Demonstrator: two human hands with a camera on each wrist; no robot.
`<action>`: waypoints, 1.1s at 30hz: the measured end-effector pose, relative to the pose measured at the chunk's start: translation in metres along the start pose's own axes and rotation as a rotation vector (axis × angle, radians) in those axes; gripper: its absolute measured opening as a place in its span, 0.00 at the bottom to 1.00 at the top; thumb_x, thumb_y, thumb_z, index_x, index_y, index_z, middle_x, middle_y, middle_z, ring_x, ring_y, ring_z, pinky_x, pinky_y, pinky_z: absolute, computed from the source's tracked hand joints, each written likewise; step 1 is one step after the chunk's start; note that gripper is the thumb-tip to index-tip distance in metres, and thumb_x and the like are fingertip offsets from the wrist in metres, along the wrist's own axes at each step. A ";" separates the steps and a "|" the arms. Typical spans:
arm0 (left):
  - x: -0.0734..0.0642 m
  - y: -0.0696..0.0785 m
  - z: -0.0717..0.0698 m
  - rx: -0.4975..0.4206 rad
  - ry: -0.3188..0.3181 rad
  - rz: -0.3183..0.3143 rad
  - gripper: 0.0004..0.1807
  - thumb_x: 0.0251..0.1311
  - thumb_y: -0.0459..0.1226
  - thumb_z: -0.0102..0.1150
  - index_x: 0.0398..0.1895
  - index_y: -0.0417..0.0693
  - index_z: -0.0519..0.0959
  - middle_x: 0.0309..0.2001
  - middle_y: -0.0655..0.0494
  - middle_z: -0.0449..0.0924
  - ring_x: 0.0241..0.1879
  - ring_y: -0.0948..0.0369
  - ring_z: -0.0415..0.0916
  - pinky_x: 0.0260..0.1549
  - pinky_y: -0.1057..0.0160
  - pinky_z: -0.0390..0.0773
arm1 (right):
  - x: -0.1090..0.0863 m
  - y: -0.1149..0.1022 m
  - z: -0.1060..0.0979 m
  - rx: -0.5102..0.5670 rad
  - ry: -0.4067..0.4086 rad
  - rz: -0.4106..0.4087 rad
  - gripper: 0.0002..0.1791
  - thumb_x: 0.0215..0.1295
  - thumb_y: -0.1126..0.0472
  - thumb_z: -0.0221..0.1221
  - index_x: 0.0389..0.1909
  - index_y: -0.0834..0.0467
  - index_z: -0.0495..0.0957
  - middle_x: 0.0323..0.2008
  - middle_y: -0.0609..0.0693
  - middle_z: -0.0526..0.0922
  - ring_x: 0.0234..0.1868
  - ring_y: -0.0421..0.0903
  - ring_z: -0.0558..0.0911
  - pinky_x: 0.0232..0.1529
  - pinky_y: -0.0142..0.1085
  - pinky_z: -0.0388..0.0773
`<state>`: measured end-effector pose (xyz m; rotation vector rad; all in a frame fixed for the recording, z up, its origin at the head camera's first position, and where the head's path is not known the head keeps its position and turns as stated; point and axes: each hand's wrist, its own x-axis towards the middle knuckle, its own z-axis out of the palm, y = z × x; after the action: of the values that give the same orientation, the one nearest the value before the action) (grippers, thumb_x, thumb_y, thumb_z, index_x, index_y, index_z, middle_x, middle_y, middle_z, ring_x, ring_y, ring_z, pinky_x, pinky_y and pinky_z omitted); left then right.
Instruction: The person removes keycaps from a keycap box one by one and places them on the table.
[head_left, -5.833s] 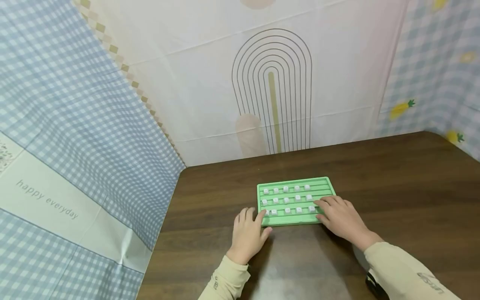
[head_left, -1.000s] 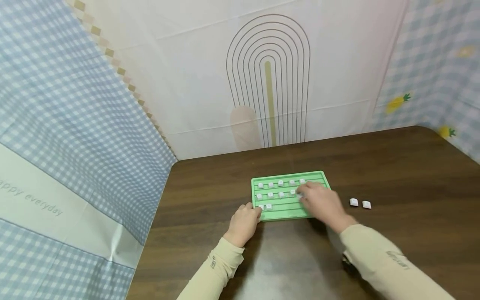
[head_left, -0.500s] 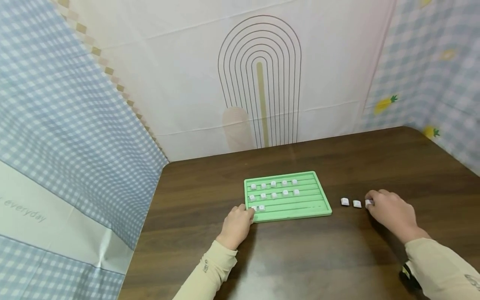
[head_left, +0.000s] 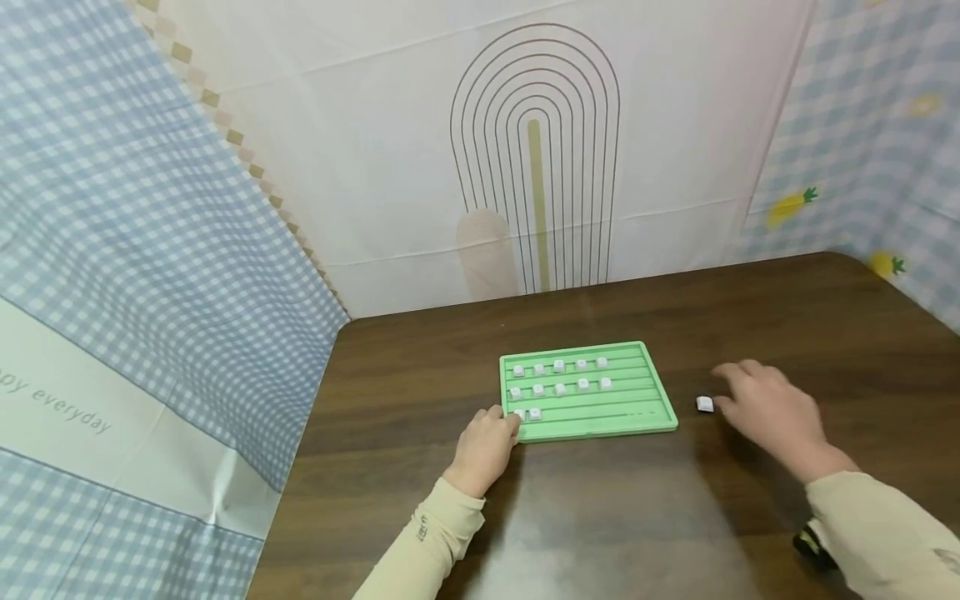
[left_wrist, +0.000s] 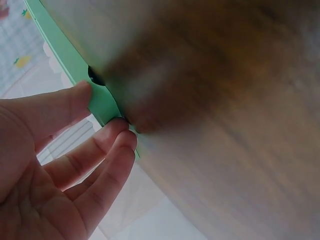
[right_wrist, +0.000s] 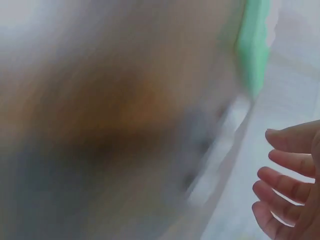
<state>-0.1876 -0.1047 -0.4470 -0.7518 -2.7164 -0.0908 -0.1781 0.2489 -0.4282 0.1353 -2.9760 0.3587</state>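
A light green tray (head_left: 630, 400) with slotted rows lies on the table, bearing several white keycaps (head_left: 558, 365) in two back rows and two at the left of the front row. My left hand (head_left: 483, 450) pinches the tray's near left corner, thumb on one side and fingers on the other in the left wrist view. Beside the tray's right end sits a loose keycap (head_left: 705, 404). My right hand (head_left: 772, 417) is close to it, fingers apart and holding nothing, covering other loose keycaps. In the right wrist view those keycaps (right_wrist: 225, 135) form a blurred white row.
The dark wooden table (head_left: 405, 375) ends at the back against a white curtain (head_left: 390, 167) with an arch pattern. A blue checked curtain (head_left: 187, 275) hangs along the left side. A black wristband (head_left: 813, 546) is on the right wrist.
Keycaps have left the right part of the front row and now lie right of the tray. My right hand has let go of the latest one and moved slightly left; my left hand stays.
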 end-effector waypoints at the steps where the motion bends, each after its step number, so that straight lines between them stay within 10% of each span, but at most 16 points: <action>1: 0.000 0.000 0.000 -0.002 -0.002 -0.004 0.05 0.50 0.36 0.66 0.24 0.51 0.78 0.23 0.54 0.73 0.21 0.59 0.69 0.20 0.69 0.73 | 0.004 -0.014 0.001 0.003 0.021 -0.027 0.20 0.56 0.59 0.59 0.50 0.61 0.75 0.49 0.64 0.75 0.47 0.65 0.74 0.31 0.57 0.74; 14: 0.004 0.008 0.007 0.038 -0.017 0.024 0.05 0.52 0.38 0.65 0.25 0.52 0.78 0.24 0.55 0.73 0.22 0.59 0.70 0.20 0.70 0.73 | 0.044 -0.156 0.061 0.132 -0.058 -0.258 0.11 0.57 0.61 0.60 0.41 0.58 0.80 0.39 0.52 0.82 0.40 0.51 0.81 0.31 0.42 0.78; 33: 0.003 0.001 0.005 0.033 -0.040 -0.007 0.04 0.52 0.38 0.64 0.27 0.52 0.78 0.26 0.54 0.74 0.23 0.58 0.71 0.20 0.68 0.74 | 0.049 -0.167 0.068 0.029 0.035 -0.338 0.06 0.56 0.59 0.62 0.33 0.57 0.78 0.32 0.50 0.80 0.34 0.47 0.79 0.25 0.37 0.77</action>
<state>-0.1912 -0.1017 -0.4511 -0.7427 -2.7515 -0.0333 -0.2175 0.0669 -0.4480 0.6175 -2.8415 0.3559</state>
